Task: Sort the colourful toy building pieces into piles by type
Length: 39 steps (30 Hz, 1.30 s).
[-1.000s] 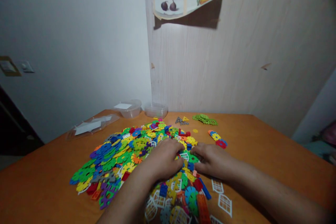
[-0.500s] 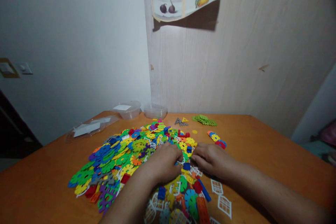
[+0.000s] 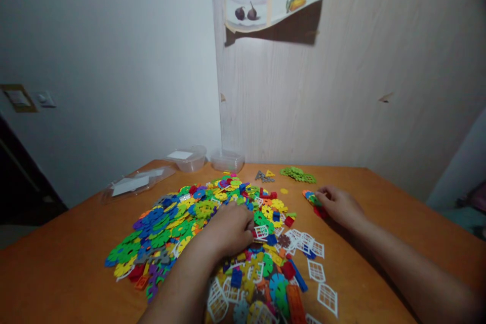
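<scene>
My left hand [image 3: 232, 229] rests over a big heap of plastic building pieces [image 3: 167, 228], its fingers curled down into it. A white lattice window piece [image 3: 260, 233] lies at its fingertips; whether they grip it I cannot tell. My right hand [image 3: 339, 206] is off to the right, fingers pinched on a green notched disc [image 3: 314, 200]. That disc is over a small row of notched discs [image 3: 306, 193], including orange and blue ones. More white window pieces [image 3: 304, 241] are spread between the heap and my right forearm.
Lime-green lattice pieces [image 3: 298, 175] are gathered at the back, with grey triangular pieces [image 3: 264, 177] beside them. A lone yellow disc [image 3: 284, 191] is nearby. Clear plastic tubs [image 3: 228, 161] and flat clear lids [image 3: 136, 184] stand along the back left of the wooden table [image 3: 383, 202].
My right hand has moved from the heap rightward and back to the small disc row, where a green disc now shows. White window pieces and a brown disc at the heap's right side are uncovered.
</scene>
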Each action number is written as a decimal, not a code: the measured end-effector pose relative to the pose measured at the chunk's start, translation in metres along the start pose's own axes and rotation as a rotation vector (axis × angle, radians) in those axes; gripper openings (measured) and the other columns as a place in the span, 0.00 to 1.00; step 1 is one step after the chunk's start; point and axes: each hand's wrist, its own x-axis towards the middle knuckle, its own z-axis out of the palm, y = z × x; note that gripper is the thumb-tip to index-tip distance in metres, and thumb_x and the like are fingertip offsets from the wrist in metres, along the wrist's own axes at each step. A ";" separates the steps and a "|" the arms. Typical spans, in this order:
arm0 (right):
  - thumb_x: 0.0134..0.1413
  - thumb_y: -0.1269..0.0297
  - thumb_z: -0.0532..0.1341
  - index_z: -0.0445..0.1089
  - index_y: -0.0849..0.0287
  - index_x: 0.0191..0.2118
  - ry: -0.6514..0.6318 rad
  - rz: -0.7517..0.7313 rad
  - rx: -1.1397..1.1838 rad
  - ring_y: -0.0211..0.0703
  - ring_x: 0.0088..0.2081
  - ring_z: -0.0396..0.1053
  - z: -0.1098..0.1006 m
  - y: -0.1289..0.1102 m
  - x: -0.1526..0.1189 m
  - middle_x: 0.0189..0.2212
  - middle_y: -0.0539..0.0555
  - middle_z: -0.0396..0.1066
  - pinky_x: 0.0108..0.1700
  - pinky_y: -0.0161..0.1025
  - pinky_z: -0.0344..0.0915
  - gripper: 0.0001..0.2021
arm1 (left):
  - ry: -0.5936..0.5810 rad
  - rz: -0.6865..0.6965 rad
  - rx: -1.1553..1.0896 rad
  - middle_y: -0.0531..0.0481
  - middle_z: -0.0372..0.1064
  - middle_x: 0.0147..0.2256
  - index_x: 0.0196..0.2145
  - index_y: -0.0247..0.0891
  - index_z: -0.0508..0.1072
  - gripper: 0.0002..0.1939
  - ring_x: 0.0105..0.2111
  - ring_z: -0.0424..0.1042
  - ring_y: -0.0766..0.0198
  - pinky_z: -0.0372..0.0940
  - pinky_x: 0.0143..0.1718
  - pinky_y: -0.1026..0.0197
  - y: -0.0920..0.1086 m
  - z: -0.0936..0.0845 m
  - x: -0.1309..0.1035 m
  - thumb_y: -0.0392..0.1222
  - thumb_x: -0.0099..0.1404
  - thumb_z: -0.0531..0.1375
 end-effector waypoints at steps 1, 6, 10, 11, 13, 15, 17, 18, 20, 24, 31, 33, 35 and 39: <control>0.61 0.51 0.56 0.75 0.57 0.40 0.015 -0.043 0.026 0.45 0.31 0.70 0.000 -0.007 -0.004 0.30 0.56 0.76 0.31 0.39 0.58 0.16 | -0.001 -0.014 0.002 0.49 0.72 0.34 0.29 0.43 0.74 0.04 0.38 0.68 0.56 0.60 0.37 0.58 -0.001 -0.001 0.000 0.37 0.57 0.59; 0.61 0.59 0.57 0.74 0.57 0.49 -0.108 -0.475 0.113 0.49 0.44 0.71 0.007 -0.064 -0.033 0.44 0.58 0.76 0.45 0.43 0.65 0.15 | 0.033 -0.068 0.011 0.48 0.73 0.34 0.29 0.41 0.72 0.02 0.37 0.68 0.57 0.58 0.35 0.59 -0.008 -0.002 0.000 0.38 0.58 0.60; 0.56 0.69 0.60 0.72 0.56 0.55 -0.231 -0.725 0.064 0.50 0.51 0.67 0.012 -0.095 -0.049 0.49 0.58 0.75 0.53 0.46 0.62 0.20 | 0.076 -0.098 0.016 0.48 0.73 0.34 0.29 0.41 0.72 0.03 0.35 0.68 0.57 0.57 0.34 0.59 -0.015 -0.001 0.000 0.35 0.57 0.59; 0.55 0.70 0.60 0.72 0.56 0.54 -0.242 -0.739 0.043 0.50 0.50 0.67 0.013 -0.099 -0.051 0.47 0.57 0.75 0.52 0.46 0.62 0.20 | 0.084 -0.101 0.016 0.48 0.73 0.34 0.29 0.41 0.72 0.04 0.35 0.68 0.57 0.57 0.34 0.59 -0.016 -0.001 0.000 0.34 0.57 0.58; 0.54 0.69 0.61 0.74 0.56 0.49 -0.260 -0.734 0.011 0.49 0.46 0.67 0.013 -0.101 -0.053 0.42 0.56 0.75 0.49 0.45 0.62 0.15 | 0.093 -0.109 0.015 0.48 0.73 0.34 0.29 0.41 0.72 0.05 0.35 0.68 0.57 0.57 0.34 0.59 -0.016 -0.002 0.000 0.33 0.57 0.57; 0.56 0.66 0.62 0.75 0.56 0.41 -0.274 -0.708 0.011 0.48 0.42 0.67 0.012 -0.102 -0.053 0.37 0.55 0.75 0.46 0.43 0.62 0.07 | 0.093 -0.122 0.014 0.47 0.73 0.34 0.30 0.41 0.72 0.06 0.36 0.68 0.57 0.57 0.35 0.59 -0.015 -0.003 -0.001 0.33 0.56 0.57; 0.59 0.64 0.61 0.74 0.57 0.35 -0.279 -0.669 0.029 0.46 0.39 0.67 0.010 -0.101 -0.052 0.34 0.54 0.74 0.43 0.42 0.61 0.05 | 0.089 -0.133 0.013 0.47 0.72 0.34 0.30 0.41 0.72 0.05 0.36 0.68 0.56 0.57 0.35 0.59 -0.014 -0.004 -0.001 0.33 0.56 0.57; 0.59 0.65 0.60 0.73 0.57 0.34 -0.280 -0.652 0.029 0.46 0.39 0.67 0.009 -0.101 -0.052 0.33 0.54 0.74 0.43 0.42 0.61 0.06 | 0.088 -0.134 0.013 0.47 0.72 0.34 0.30 0.41 0.71 0.05 0.36 0.68 0.56 0.57 0.34 0.59 -0.013 -0.004 -0.001 0.33 0.55 0.57; 0.58 0.66 0.60 0.74 0.57 0.37 -0.281 -0.649 0.002 0.47 0.41 0.67 0.009 -0.102 -0.052 0.36 0.54 0.75 0.45 0.43 0.61 0.05 | 0.097 -0.135 0.015 0.47 0.72 0.34 0.30 0.41 0.70 0.05 0.36 0.68 0.56 0.56 0.33 0.59 -0.014 -0.003 -0.001 0.34 0.55 0.57; 0.51 0.66 0.64 0.71 0.55 0.57 -0.358 -0.734 -0.082 0.54 0.54 0.64 0.011 -0.108 -0.051 0.53 0.58 0.72 0.55 0.49 0.59 0.25 | 0.130 -0.128 0.009 0.47 0.72 0.34 0.30 0.42 0.70 0.04 0.36 0.68 0.56 0.55 0.33 0.59 -0.017 0.002 0.001 0.35 0.56 0.58; 0.56 0.62 0.62 0.71 0.46 0.59 -0.473 -0.766 -0.148 0.55 0.55 0.64 0.011 -0.125 -0.049 0.54 0.56 0.71 0.56 0.51 0.58 0.24 | 0.127 -0.111 -0.010 0.48 0.72 0.35 0.32 0.43 0.71 0.05 0.37 0.69 0.55 0.58 0.35 0.58 -0.018 0.006 0.003 0.36 0.57 0.58; 0.56 0.63 0.62 0.74 0.48 0.54 -0.457 -0.776 -0.160 0.53 0.52 0.65 0.012 -0.129 -0.049 0.50 0.56 0.72 0.53 0.49 0.59 0.19 | 0.123 -0.122 -0.012 0.47 0.73 0.36 0.33 0.43 0.71 0.05 0.38 0.69 0.55 0.59 0.35 0.59 -0.016 0.005 0.002 0.36 0.57 0.58; 0.59 0.64 0.60 0.76 0.51 0.49 -0.436 -0.795 -0.173 0.51 0.49 0.66 0.013 -0.132 -0.048 0.46 0.56 0.73 0.51 0.47 0.59 0.14 | 0.114 -0.126 -0.013 0.47 0.73 0.36 0.33 0.42 0.71 0.06 0.38 0.69 0.55 0.60 0.35 0.59 -0.014 0.003 0.001 0.35 0.57 0.57; 0.63 0.63 0.57 0.75 0.55 0.41 -0.401 -0.820 -0.211 0.49 0.45 0.66 0.015 -0.135 -0.048 0.41 0.56 0.72 0.48 0.44 0.58 0.09 | 0.097 -0.125 -0.012 0.46 0.73 0.36 0.32 0.42 0.71 0.04 0.37 0.70 0.56 0.60 0.35 0.59 -0.009 0.000 0.001 0.36 0.58 0.57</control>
